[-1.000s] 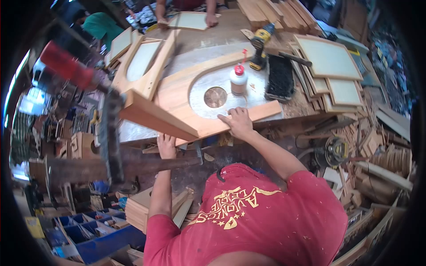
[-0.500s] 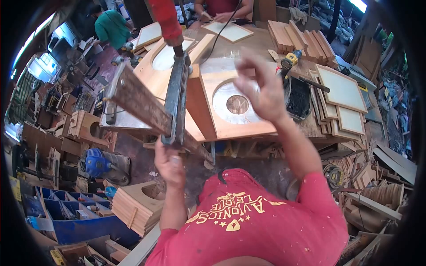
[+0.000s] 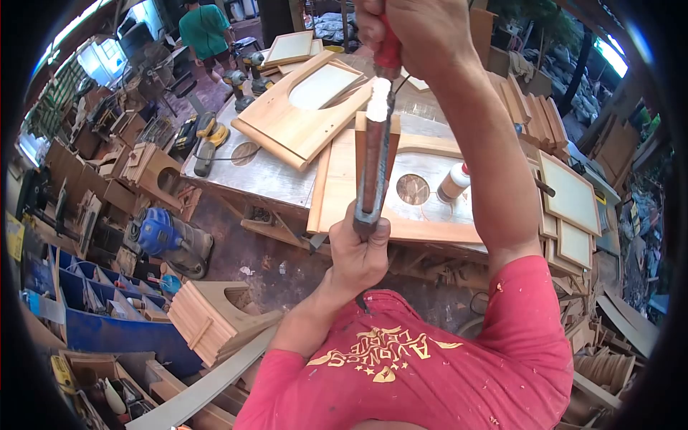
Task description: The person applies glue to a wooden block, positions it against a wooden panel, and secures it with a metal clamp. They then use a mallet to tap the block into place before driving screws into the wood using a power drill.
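Observation:
A metal bar clamp (image 3: pixel 372 175) stands over a narrow wooden board (image 3: pixel 360 137) on the bench. My left hand (image 3: pixel 358 254) is wrapped round the clamp's near, lower end. Up at the top of the view, my right hand (image 3: pixel 430 36) grips the clamp's red handle (image 3: pixel 388 50). Under the clamp lies a wooden panel (image 3: pixel 333 190) with a rounded opening. A bottle with a red cap (image 3: pixel 454 183) rests at that opening, right of the clamp.
Another wooden panel with an opening (image 3: pixel 304 115) lies left on the bench, near power tools (image 3: pixel 210 140). Framed white panels (image 3: pixel 570 193) are stacked at right. A blue vacuum (image 3: pixel 161 233) sits on the floor. A person in green (image 3: pixel 206 32) stands far back.
My right hand has gone from open above the panel to the red handle. The clamp has swung toward the middle, my left hand moving right with it. The view has shifted.

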A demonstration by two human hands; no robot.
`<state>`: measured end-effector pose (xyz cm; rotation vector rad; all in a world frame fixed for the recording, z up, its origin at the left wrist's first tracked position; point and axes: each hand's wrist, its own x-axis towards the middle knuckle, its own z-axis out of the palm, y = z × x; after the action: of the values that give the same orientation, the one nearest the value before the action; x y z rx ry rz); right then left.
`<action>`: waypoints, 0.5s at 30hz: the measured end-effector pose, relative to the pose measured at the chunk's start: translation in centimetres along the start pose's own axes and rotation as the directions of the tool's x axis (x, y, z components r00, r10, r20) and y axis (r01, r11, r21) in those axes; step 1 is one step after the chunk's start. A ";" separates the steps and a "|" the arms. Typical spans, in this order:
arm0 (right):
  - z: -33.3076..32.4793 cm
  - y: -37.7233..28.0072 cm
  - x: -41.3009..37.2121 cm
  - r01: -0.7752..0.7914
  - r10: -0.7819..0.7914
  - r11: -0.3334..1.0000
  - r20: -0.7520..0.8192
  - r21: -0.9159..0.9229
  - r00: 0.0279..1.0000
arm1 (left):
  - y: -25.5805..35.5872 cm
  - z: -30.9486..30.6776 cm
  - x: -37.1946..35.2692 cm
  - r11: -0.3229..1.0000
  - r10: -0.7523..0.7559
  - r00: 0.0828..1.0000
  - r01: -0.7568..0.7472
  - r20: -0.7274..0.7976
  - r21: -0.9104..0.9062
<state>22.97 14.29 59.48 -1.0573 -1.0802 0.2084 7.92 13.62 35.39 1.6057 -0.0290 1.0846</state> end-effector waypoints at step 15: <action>-2.7 3.9 4.2 -0.286 -0.162 0.773 0.612 0.566 0.774 | 0.2 0.6 1.2 0.989 0.122 0.986 -0.111 -0.113 0.097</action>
<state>28.51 17.28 58.81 -0.3779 -1.4290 0.9900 8.86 13.70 36.38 1.6337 0.0056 1.2872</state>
